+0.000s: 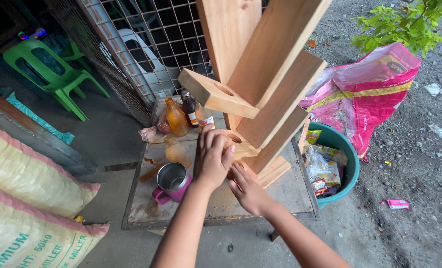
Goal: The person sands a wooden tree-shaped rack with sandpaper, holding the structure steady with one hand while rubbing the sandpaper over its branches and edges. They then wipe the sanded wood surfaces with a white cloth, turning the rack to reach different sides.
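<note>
Head view: your left hand (212, 159) curls over a slat of the wooden rack (260, 89), fingers closed on its end. Your right hand (248, 191) lies flat and open against the rack's base. That rack stands upright on the counter (290, 193). Just left sits a steel mug (173, 179); behind it, amber bottles (176, 116). Farther right, a green tub (347, 159) holds wrappers.

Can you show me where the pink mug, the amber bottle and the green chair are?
pink mug (173, 182): head view, on its metal inner wall.
amber bottle (176, 119): head view, on the middle of its body.
green chair (50, 69): head view, on the seat.
</note>
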